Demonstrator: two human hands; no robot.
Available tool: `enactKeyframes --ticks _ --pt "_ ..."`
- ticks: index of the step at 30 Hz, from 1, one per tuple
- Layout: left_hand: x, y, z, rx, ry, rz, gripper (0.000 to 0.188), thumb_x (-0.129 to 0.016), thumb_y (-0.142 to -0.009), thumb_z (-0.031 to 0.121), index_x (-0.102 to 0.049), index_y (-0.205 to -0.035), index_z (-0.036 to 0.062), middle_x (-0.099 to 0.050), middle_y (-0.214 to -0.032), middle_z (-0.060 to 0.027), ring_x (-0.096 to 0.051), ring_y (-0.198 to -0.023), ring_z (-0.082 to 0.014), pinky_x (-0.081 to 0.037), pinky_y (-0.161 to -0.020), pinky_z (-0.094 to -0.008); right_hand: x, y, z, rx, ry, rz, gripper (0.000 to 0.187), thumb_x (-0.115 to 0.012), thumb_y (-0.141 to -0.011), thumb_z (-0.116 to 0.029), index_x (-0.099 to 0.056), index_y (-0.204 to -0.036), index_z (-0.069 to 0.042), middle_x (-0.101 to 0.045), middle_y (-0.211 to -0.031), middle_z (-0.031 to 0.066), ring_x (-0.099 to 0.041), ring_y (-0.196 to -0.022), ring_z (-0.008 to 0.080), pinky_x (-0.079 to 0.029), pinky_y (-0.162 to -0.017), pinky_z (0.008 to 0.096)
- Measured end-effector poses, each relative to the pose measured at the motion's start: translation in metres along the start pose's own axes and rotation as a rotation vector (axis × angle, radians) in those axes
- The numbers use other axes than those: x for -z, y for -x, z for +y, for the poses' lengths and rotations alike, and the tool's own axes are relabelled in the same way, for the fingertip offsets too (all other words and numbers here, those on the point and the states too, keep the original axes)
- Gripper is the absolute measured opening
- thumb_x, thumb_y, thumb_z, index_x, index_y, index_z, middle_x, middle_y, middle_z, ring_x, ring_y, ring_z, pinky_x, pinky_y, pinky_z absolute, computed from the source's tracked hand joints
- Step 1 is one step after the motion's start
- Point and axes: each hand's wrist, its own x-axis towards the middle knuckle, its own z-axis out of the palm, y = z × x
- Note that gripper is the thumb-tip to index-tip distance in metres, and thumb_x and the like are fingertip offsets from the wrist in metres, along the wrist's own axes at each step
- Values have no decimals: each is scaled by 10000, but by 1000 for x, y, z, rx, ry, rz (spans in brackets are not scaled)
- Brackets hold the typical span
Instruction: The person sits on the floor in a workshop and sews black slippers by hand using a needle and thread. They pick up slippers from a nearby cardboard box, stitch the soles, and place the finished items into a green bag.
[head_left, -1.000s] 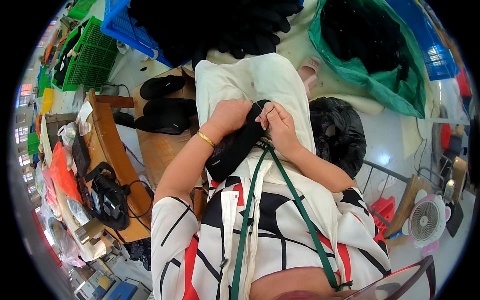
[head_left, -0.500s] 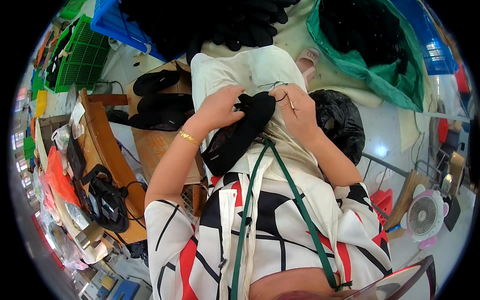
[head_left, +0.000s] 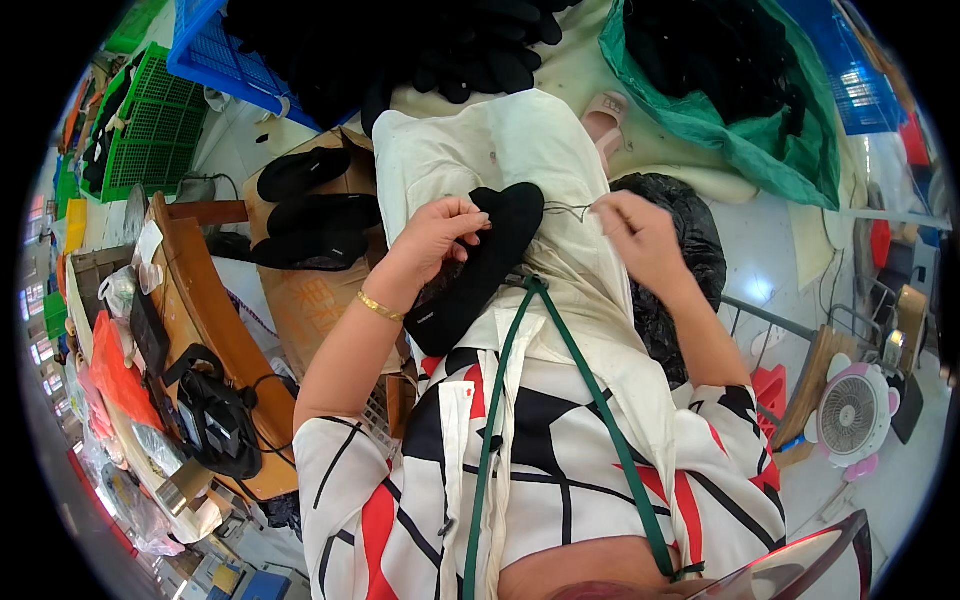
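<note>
A black fabric slipper (head_left: pixel 490 265) lies slanted across the white apron (head_left: pixel 540 135) on my lap, its toe end pointing up and right. My left hand (head_left: pixel 438 232) is closed on the slipper's upper edge, thumb and fingertips pinched together. Off to the right of it, my right hand (head_left: pixel 640 232) pinches a dark thread (head_left: pixel 568 208) that stretches from the slipper's toe end. Whether a needle sits in the right fingertips is too small to tell. Several more black slippers (head_left: pixel 318 215) lie on a cardboard sheet (head_left: pixel 310 300) at my left.
Ahead is a big heap of black slippers (head_left: pixel 470 60) beside a blue crate (head_left: pixel 215 60). A green sack (head_left: pixel 725 150) of black items stands at the far right, near a pink sandal (head_left: pixel 603 118) and a black plastic bag (head_left: pixel 690 240). A wooden bench (head_left: pixel 215 330) is left, a fan (head_left: pixel 850 415) right.
My right hand has moved right, away from the slipper, drawing the thread out. My left hand has shifted slightly down and left, still on the slipper.
</note>
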Motion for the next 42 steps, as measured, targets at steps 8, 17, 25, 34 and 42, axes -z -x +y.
enactKeyframes --ticks 8,17,25,34,42 --pt "5 -2 -13 36 330 -85 122 -659 -930 173 -624 -871 72 -645 -756 -18 -523 -525 -74 -428 -463 -211 -35 -33 -9 -69 -172 -158 108 -621 -892 -104 -651 -965 -30 -664 -829 69 -667 -786 169 -522 -682 316" --pt "5 9 2 -55 -198 16 137 -657 -932 220 -632 -882 95 -578 -676 44 -484 -529 -27 -388 -472 -177 -89 -64 -11 398 442 -279 37 -646 -763 -106 -631 -796 -113 -542 -764 64 -606 -794 257 -490 -608 388" --pt "8 -6 -15 -92 -182 63 122 -670 -917 210 -650 -880 96 -574 -729 72 -476 -590 -24 -366 -489 -178 -107 -57 -6 248 61 -250 44 -656 -836 -155 -659 -835 -111 -619 -856 82 -626 -822 263 -492 -662 362" --pt "24 0 -18 7 128 34 97 -692 -889 164 -659 -858 78 -582 -733 44 -455 -567 -42 -345 -487 -204 -22 -60 65 -569 -1406 132 129 -566 -986 -198 -543 -915 -93 -615 -751 36 -592 -618 127 -504 -528 239" --pt "20 0 -19 32 144 -39 114 -666 -919 191 -634 -850 106 -574 -726 51 -456 -562 -35 -379 -516 -179 84 -3 194 -756 -1374 1273 255 -467 -1013 -117 -450 -780 -17 -443 -662 44 -422 -547 161 -514 -984 523"
